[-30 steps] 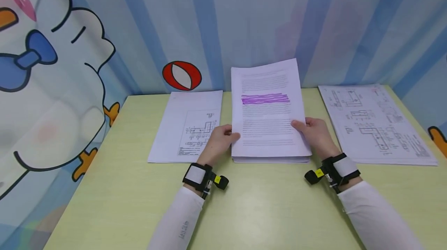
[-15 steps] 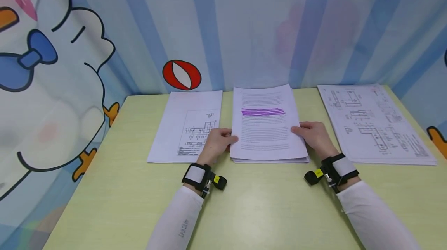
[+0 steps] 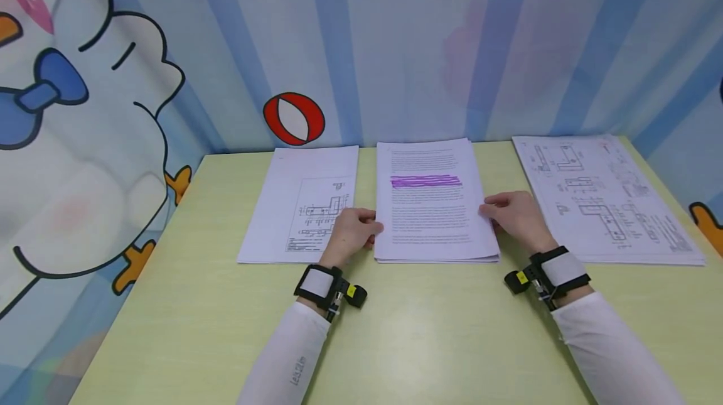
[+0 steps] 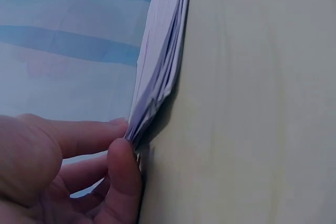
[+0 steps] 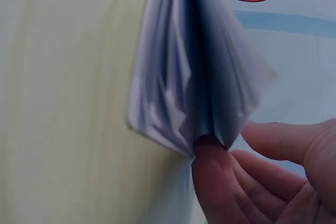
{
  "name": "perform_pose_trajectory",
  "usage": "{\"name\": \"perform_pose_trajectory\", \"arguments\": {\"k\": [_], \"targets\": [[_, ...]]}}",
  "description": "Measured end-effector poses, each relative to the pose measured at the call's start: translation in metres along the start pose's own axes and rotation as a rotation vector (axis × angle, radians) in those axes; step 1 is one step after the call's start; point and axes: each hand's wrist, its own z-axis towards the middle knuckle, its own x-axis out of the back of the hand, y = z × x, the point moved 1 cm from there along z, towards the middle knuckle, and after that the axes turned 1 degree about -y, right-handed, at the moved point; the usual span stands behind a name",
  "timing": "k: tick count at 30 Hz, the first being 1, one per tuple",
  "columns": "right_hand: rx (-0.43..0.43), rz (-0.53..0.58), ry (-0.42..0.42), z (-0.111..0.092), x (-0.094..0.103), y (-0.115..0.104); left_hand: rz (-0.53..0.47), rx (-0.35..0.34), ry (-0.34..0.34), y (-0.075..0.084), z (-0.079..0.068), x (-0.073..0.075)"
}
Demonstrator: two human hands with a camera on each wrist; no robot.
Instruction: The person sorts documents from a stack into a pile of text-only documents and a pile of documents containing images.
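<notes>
A stack of printed paper (image 3: 429, 211), its top sheet marked with a purple scribble, lies at the middle of the table. My left hand (image 3: 353, 232) pinches the stack's left edge, thumb and finger meeting at the sheets' near corner in the left wrist view, where the page edges (image 4: 163, 72) are slightly fanned. At the right edge is my right hand (image 3: 516, 220). In the right wrist view the sheets (image 5: 168, 77) spread apart, with a fingertip (image 5: 212, 156) tucked under the upper ones and the thumb on their other side.
Left of the middle stack lies paper with a technical drawing (image 3: 294, 204), partly behind my left hand. Another stack of drawings (image 3: 610, 204) lies at the right. A striped cartoon curtain (image 3: 407, 47) rises along the table's (image 3: 429, 342) back edge.
The upper sheets, raised and tilted a second ago, have come down onto the stack. My right hand has shifted slightly right toward the stack's edge; the left has barely moved.
</notes>
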Motion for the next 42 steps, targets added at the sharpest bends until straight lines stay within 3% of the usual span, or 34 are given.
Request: {"name": "perform_pose_trajectory", "arguments": {"k": [8, 16, 21, 24, 29, 32, 38, 42], "targets": [[0.005, -0.097, 0.021, -0.004, 0.007, 0.0, 0.058, -0.002, -0.019, 0.002, -0.002, 0.001], [0.042, -0.159, -0.035, -0.006, 0.02, -0.001, 0.114, 0.007, 0.017, 0.006, -0.003, 0.002], [0.064, -0.171, -0.048, -0.007, 0.037, 0.006, 0.128, -0.096, 0.085, 0.016, -0.003, -0.001], [0.093, -0.159, -0.002, -0.009, 0.051, 0.015, 0.106, -0.162, 0.089, 0.024, -0.005, -0.008], [0.159, -0.181, 0.144, -0.014, 0.077, 0.032, 0.038, -0.278, 0.026, 0.04, -0.009, -0.025], [0.164, -0.198, 0.186, -0.016, 0.092, 0.044, -0.006, -0.315, -0.031, 0.049, -0.01, -0.042], [0.099, -0.271, 0.123, -0.017, 0.116, 0.067, -0.021, -0.346, -0.13, 0.067, -0.01, -0.081], [0.029, -0.321, 0.082, -0.016, 0.127, 0.081, -0.05, -0.321, -0.173, 0.078, -0.009, -0.107]]}}
